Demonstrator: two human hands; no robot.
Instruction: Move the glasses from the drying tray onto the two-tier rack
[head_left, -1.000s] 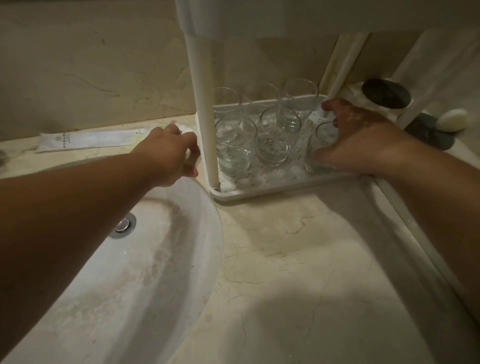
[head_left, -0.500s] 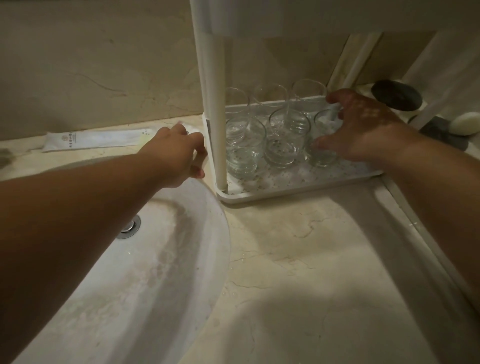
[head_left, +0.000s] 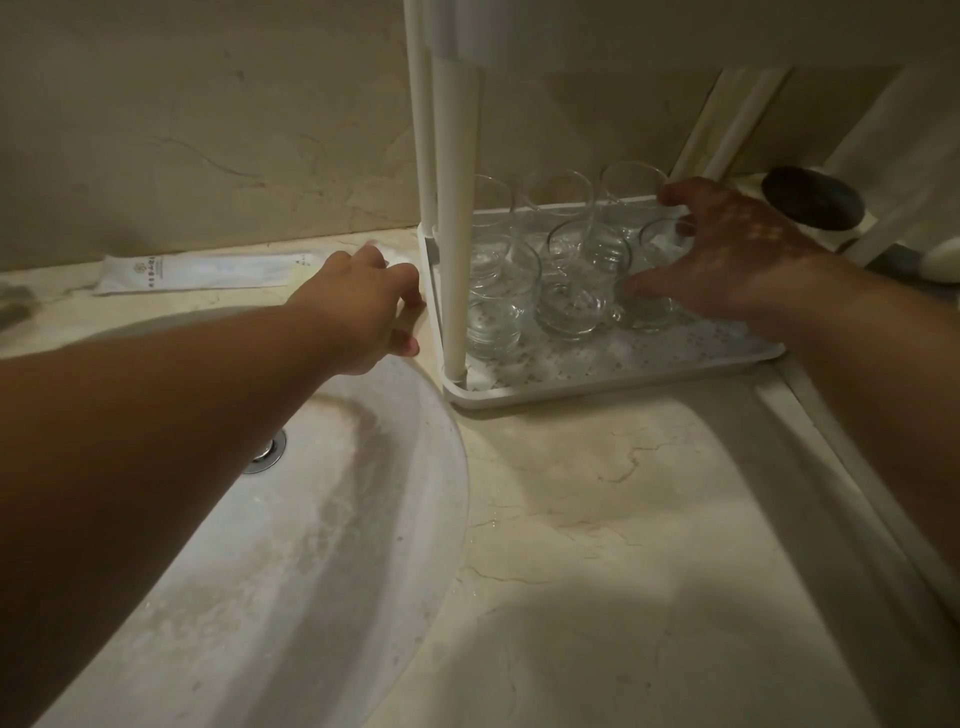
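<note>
Glasses (head_left: 584, 280) are standing upright and close together on the tray (head_left: 613, 384), which is sitting on the counter (head_left: 597, 519) beside the sink (head_left: 322, 519), under the rack (head_left: 457, 218). One white post of that rack is coming down into the tray's near left corner, so every glass probably has to come out to the right of it or toward the person.

Right hand (head_left: 727, 260) is reaching over the right end of the tray, thumb low and fingers (head_left: 672, 195) spread above, curling around the right-hand glass (head_left: 654, 296). It looks like a grip closing on that glass, though the dim light is hiding how firmly it is holding.

Left hand (head_left: 358, 306) is resting against the tray's left wall near the post, fingers bent at the rim. Whether it is pinching the rim or only pressing on it, I cannot tell; most likely it is steadying the tray so it is not sliding while the glass is being lifted.

A packet (head_left: 202, 273) is lying along the wall behind the sink.
</note>
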